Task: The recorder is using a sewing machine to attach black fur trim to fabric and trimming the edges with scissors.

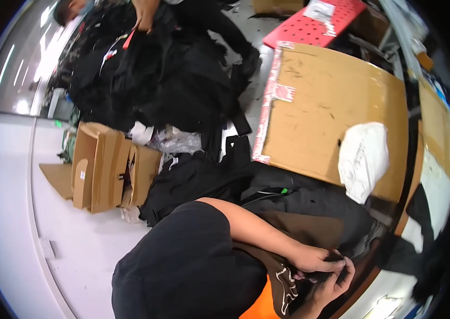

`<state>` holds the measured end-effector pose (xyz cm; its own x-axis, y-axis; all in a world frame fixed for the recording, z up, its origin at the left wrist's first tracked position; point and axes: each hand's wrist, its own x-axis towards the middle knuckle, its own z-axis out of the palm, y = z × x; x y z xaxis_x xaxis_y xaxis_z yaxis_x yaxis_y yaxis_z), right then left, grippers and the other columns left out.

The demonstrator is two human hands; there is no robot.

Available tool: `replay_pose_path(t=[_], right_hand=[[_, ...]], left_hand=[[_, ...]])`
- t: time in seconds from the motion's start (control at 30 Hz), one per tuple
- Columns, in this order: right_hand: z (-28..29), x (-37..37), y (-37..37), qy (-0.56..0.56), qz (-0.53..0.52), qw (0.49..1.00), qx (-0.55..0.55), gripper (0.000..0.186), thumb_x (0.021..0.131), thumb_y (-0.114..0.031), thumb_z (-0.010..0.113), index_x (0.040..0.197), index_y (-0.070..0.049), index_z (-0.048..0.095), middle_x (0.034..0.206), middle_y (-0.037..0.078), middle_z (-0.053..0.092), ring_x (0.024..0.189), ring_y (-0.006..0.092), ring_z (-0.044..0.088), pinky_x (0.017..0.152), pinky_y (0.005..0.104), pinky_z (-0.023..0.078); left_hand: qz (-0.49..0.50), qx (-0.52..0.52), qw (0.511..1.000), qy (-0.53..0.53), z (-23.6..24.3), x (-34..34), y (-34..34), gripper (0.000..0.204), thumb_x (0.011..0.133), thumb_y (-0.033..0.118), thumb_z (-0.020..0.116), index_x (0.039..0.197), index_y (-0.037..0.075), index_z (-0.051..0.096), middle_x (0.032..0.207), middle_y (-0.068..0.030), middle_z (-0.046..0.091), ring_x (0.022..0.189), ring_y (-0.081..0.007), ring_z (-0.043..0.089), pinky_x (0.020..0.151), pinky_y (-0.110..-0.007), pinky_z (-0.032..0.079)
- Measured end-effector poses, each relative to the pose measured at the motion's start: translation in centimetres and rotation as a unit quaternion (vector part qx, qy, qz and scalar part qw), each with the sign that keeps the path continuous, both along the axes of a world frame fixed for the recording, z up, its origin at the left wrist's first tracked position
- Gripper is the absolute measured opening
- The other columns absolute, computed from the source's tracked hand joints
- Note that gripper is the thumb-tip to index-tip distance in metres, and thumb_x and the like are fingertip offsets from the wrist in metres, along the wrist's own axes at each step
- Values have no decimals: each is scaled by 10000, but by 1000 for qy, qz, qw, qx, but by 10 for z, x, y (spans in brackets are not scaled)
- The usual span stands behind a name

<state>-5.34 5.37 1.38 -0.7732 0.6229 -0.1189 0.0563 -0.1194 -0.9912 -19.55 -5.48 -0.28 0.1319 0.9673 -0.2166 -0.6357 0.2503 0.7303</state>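
Note:
My left hand (pixel 312 259) reaches in from the left below a dark short sleeve, with its thumb and fingers pinched together. Close against it is my right hand (pixel 336 282), fingers curled in toward the left fingertips. Between them shows a bit of dark cloth (pixel 333 256); its exact kind is hard to make out. Under my left forearm lies brown cloth (pixel 304 223). A piece with white line markings (pixel 289 292) and an orange area (pixel 259 303) shows below my wrist. Dark grey garments (pixel 310 202) are bunched just beyond my arm.
Ahead on the right stands a large cardboard box (pixel 326 106) with a white cloth bag (pixel 363 159) on it. Smaller open cartons (pixel 100 165) are at left. Another person's hand (pixel 145 13) touches a heap of black garments (pixel 155 80). A red perforated board (pixel 315 24) lies behind.

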Motion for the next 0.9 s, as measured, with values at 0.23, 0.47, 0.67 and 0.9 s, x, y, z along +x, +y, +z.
replay_pose_path(t=[0.23, 0.47, 0.67, 0.9], right_hand=[[23, -45, 2, -107, 160, 969, 155, 315, 1075, -104, 513, 1334, 58, 588, 1220, 155, 686, 1108, 240, 660, 1019, 376, 507], [35, -67, -1, -156, 213, 949, 174, 279, 1073, -165, 565, 1226, 61, 623, 1188, 131, 684, 1071, 223, 655, 1011, 357, 497], [51, -92, -12, -211, 238, 932, 176, 231, 1065, -134, 559, 1180, 55, 626, 1162, 126, 684, 1072, 225, 648, 1012, 354, 493], [47, -86, -9, -105, 192, 973, 68, 322, 1066, -171, 593, 1320, 25, 564, 1269, 210, 682, 1173, 289, 661, 1071, 404, 497]], left_hand=[[48, 82, 990, -107, -4, -33, -28, 799, 1010, 746, 370, 847, -15, 554, 587, -88, 541, 377, -191, 541, 336, -304, 434], [76, 64, 987, -129, -8, -46, -41, 846, 955, 798, 424, 894, -37, 546, 557, -91, 545, 366, -197, 543, 330, -307, 436], [86, 91, 979, -159, -8, -57, -52, 719, 999, 728, 452, 1005, 16, 550, 589, -96, 583, 359, -176, 535, 327, -289, 427], [98, 157, 977, -110, -17, -50, -46, 553, 1041, 600, 527, 1042, 47, 553, 652, -93, 650, 399, -155, 574, 340, -274, 447]])
